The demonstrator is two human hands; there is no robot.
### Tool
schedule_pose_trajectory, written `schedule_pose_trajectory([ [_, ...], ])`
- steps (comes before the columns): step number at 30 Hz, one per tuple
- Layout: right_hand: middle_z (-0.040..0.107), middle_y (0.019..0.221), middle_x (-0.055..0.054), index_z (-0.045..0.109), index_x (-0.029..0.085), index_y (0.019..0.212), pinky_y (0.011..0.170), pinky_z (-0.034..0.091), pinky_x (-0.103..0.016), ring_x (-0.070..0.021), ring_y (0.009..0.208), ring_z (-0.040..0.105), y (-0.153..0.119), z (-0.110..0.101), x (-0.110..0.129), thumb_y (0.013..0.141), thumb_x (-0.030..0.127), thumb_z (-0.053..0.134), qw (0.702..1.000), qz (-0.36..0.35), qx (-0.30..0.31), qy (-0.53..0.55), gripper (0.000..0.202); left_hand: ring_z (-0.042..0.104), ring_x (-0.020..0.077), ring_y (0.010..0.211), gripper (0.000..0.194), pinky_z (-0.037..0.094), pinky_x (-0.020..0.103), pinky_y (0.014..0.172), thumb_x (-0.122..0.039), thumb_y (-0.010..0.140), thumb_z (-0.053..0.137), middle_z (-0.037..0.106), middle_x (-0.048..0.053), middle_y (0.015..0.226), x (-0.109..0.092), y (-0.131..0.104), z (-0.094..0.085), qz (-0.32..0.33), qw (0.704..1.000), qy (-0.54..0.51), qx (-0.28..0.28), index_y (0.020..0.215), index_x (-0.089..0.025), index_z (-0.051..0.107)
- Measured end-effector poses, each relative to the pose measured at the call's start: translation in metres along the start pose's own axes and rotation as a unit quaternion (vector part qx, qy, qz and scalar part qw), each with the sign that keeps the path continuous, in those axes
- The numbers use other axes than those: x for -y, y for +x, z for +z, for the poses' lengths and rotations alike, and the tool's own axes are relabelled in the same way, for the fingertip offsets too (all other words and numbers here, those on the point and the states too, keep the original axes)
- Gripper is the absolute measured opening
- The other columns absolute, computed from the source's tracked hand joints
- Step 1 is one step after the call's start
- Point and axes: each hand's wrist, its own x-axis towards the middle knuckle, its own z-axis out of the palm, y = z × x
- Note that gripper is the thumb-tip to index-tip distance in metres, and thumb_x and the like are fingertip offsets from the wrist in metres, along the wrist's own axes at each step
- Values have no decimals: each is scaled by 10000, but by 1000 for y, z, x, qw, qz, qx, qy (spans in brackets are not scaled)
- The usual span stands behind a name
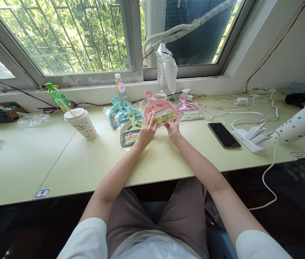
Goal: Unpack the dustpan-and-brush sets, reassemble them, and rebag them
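Both my hands hold a pink dustpan and brush set point(160, 107) in clear wrapping, tilted up above the table. My left hand point(148, 128) grips its lower left edge, and my right hand point(172, 128) has its lower right edge. Just left of it lie a green dustpan set point(131, 131) and two teal dustpan sets point(128, 112), point(115, 109), partly overlapping. Another pink dustpan set point(188, 109) rests to the right, behind my right hand. Printed labels show on the sets.
On the table point(93, 169), a white cup point(83, 124) and green bottle point(58, 97) stand left. Right are a phone point(224, 135), a power strip point(249, 140) with cables and a large white cup point(300, 124). A clear bottle point(121, 88) stands by the window.
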Motion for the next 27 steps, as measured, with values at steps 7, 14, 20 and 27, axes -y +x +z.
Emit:
schedule_pose_trajectory([
  [7, 730, 1101, 2, 569, 241, 1012, 952, 600, -326, -170, 1122, 689, 4, -2, -2, 639, 61, 761, 1000, -4, -2, 3, 457, 101, 283, 1532, 503, 245, 558, 1236, -57, 944, 327, 299, 166, 1602, -5, -1, 0, -66, 998, 9, -2, 1397, -96, 542],
  [14, 742, 1062, 6, 579, 236, 1044, 916, 621, -340, -161, 1013, 724, 3, -2, -4, 648, 36, 744, 1000, 5, -9, 13, 474, 58, 314, 1529, 514, 135, 610, 1242, -97, 945, 353, 211, 189, 1614, -7, -1, 2, -120, 992, 47, 0, 1437, -49, 496],
  [20, 746, 1052, 6, 588, 240, 1058, 896, 625, -310, -142, 978, 730, 1, -2, -1, 661, 16, 729, 999, 15, -28, 19, 478, 135, 312, 1517, 562, 262, 563, 1219, -36, 927, 277, 251, 211, 1596, -10, -2, 4, -81, 993, 68, 54, 1462, -14, 449],
  [27, 746, 1073, 8, 578, 238, 1100, 904, 614, -294, -128, 984, 732, 4, -2, 3, 675, -2, 685, 997, -9, -75, 30, 500, 163, 299, 1511, 635, 370, 442, 1189, 29, 864, 280, 280, 223, 1599, -13, -4, 5, 30, 995, 59, 80, 1484, -10, 412],
])
